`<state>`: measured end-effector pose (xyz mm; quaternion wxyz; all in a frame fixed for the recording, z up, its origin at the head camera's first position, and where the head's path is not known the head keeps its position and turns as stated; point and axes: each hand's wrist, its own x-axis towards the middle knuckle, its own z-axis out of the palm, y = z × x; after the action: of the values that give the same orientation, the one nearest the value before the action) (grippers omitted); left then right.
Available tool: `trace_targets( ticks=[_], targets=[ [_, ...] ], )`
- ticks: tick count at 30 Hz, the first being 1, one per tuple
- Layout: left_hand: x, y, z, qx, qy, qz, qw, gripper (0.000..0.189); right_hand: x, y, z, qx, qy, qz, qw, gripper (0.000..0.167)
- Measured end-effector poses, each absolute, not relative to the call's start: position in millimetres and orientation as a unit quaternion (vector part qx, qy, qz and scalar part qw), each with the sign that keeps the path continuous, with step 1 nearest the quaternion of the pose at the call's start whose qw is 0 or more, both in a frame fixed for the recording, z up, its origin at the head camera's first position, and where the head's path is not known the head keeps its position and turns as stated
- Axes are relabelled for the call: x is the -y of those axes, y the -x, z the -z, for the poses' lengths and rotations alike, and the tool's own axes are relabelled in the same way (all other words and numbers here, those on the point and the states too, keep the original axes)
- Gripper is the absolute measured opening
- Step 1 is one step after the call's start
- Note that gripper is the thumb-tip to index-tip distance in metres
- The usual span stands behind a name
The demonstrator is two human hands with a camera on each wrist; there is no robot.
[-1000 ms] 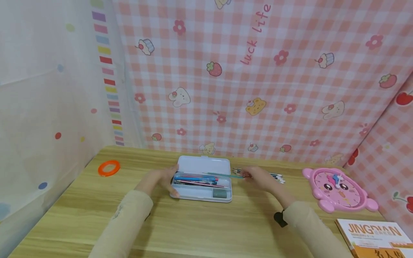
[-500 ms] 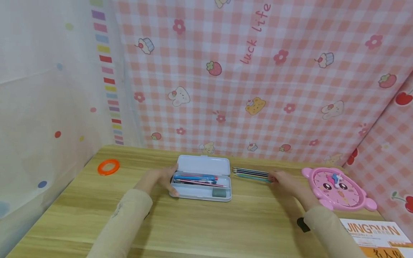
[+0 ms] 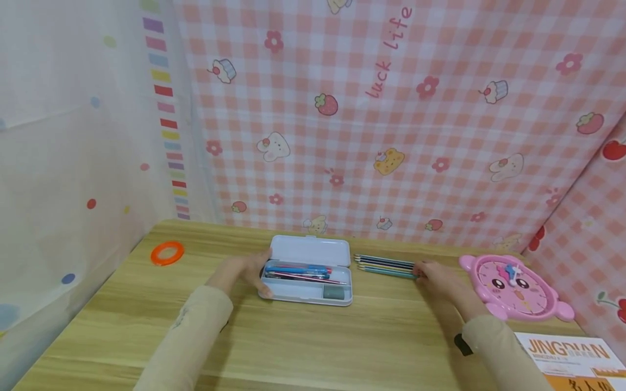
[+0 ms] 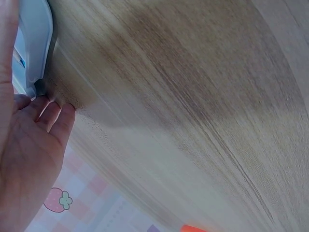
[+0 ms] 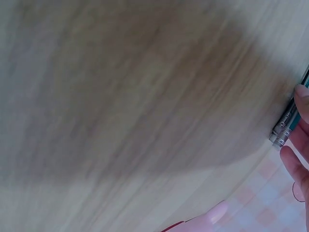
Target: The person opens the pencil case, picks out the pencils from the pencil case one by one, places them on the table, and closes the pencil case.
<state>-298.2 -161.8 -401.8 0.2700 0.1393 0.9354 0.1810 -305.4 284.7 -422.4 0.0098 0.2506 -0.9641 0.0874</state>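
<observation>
An open white pencil case (image 3: 309,297) lies on the table, with blue pens (image 3: 298,269), a pink-and-white pencil and a grey eraser (image 3: 333,292) inside. My left hand (image 3: 248,272) holds the left end of the case, thumb at its front corner and fingertips at the back by the hinge. Several dark and teal pencils (image 3: 386,266) lie side by side to the right of the case, tips toward it. My right hand (image 3: 439,279) pinches the teal pencil (image 3: 388,271) near its rear end, and this hand hides the pencils' ends in the head view.
An orange tape ring (image 3: 167,253) lies at the far left. On the right are a pink toy clock (image 3: 514,288) and, nearer, a book (image 3: 567,353) with a white and orange cover. A pink checked cloth (image 3: 342,136) hangs behind the table (image 3: 313,347).
My right hand has carried the teal pencil from above the case rightward and lowered it beside the other pencils. My left hand has stayed on the pencil case.
</observation>
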Motion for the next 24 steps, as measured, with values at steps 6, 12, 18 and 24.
trace_targets(
  ticks=[6,12,18,24],
  targets=[
    [162,300,403,-0.935,-0.144,-0.178,0.271,0.123,-285,304,423,0.965,-0.248,-0.08,0.029,0.006],
    [163,300,404,-0.934,-0.141,-0.178,0.274,0.123,-285,303,422,0.965,-0.245,-0.082,0.036,0.006],
    [163,301,405,-0.935,-0.144,-0.176,0.272,0.122,-282,303,421,0.964,-0.246,-0.09,0.039,0.007],
    [162,300,404,-0.936,-0.139,-0.174,0.274,0.122,-257,303,417,0.958,-0.266,-0.099,0.031,0.009]
  ],
)
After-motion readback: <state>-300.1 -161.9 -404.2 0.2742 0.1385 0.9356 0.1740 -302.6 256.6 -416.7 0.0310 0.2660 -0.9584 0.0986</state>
